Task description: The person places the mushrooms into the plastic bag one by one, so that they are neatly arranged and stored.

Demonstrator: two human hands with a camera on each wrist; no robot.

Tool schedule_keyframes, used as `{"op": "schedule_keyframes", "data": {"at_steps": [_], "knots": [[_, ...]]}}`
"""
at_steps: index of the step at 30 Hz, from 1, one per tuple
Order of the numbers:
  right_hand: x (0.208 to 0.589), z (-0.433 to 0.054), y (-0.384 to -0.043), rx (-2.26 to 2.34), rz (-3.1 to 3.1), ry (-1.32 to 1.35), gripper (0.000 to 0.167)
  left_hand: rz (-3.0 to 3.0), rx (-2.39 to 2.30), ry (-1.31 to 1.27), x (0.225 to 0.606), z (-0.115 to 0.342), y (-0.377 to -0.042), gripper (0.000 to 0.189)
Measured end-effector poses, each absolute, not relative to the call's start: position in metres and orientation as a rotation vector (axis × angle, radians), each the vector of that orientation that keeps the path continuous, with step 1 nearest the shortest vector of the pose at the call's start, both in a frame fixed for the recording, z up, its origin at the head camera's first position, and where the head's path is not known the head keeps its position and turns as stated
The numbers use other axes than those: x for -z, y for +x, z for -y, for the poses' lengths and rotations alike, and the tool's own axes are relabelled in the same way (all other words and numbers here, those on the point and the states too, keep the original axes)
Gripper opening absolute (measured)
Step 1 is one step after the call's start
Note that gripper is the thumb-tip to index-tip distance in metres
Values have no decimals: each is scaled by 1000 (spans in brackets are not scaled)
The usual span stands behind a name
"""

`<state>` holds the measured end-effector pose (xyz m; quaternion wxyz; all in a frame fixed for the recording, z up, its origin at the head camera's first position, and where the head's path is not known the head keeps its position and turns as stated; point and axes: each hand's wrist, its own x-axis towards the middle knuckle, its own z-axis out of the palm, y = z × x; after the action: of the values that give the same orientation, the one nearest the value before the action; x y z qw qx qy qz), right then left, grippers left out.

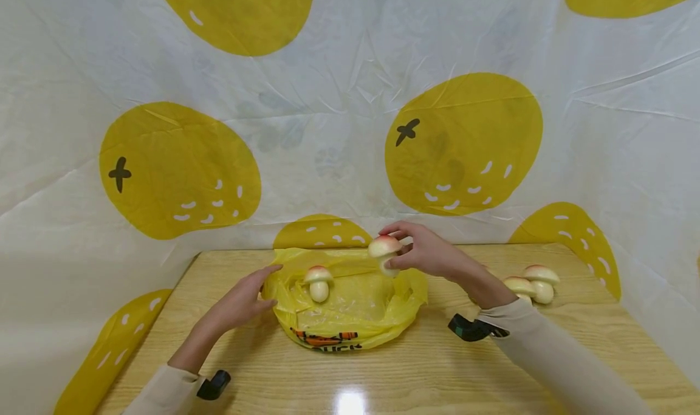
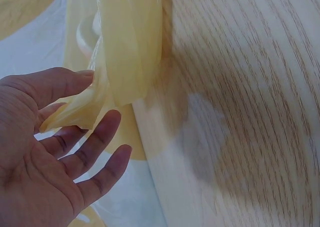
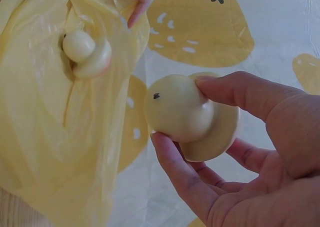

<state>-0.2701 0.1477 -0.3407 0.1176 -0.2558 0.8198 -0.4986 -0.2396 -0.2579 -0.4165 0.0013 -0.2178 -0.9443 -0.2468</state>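
In the head view, my right hand holds a toy mushroom with a red-tinted cap above the right part of a yellow plastic bag. Thumb and fingers grip it around the stem and cap, as the right wrist view shows with this mushroom. A second toy mushroom lies in the bag's left part. At the bag's left rim is my left hand, thumb and fingers spread apart. Its fingers touch the thin bag film, part of which hangs between thumb and fingers.
More toy mushrooms lie on the wooden table at the right, partly hidden behind my right forearm. A white sheet with yellow fruit prints hangs behind and beside the table. Dark straps with devices sit at both wrists.
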Motion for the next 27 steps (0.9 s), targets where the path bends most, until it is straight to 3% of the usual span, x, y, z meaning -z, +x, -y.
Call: {"op": "schedule_keyframes", "data": {"at_steps": [27], "knots": [[340, -107, -280, 1418, -2318, -755, 55, 2967, 788, -669, 415, 258, -236, 70]]}}
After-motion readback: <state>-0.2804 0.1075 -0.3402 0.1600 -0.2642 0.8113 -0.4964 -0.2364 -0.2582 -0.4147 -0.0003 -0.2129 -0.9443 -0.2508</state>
